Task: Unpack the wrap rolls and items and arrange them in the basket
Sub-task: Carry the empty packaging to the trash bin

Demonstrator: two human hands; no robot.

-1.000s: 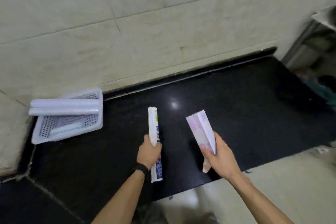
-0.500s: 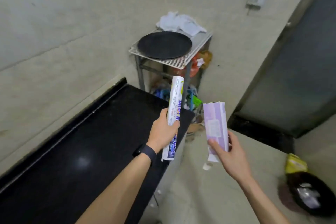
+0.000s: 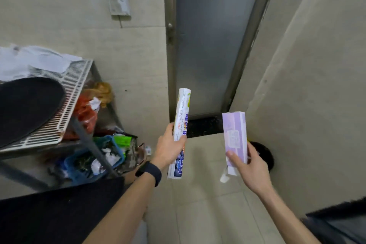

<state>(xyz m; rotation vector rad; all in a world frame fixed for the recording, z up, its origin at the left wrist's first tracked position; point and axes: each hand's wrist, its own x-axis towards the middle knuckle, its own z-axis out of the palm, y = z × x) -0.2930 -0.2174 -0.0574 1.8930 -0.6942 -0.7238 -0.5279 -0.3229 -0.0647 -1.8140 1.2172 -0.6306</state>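
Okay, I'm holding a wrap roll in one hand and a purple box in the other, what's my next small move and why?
Probably drop the purple box from your right hand: its bottom flap hangs open, so it looks emptied. That frees a hand, since your left hand is full with the wrap roll, and the basket isn't in view, so you'd then turn to find it.

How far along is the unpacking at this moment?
Nothing finished shows: the basket is out of view, so its contents cannot be judged. In hand: the left hand grips a printed wrap roll upright, and the right hand holds a purple box with its bottom flap hanging open. The view faces a cluttered wire rack and a door. Left: put the roll into the basket.
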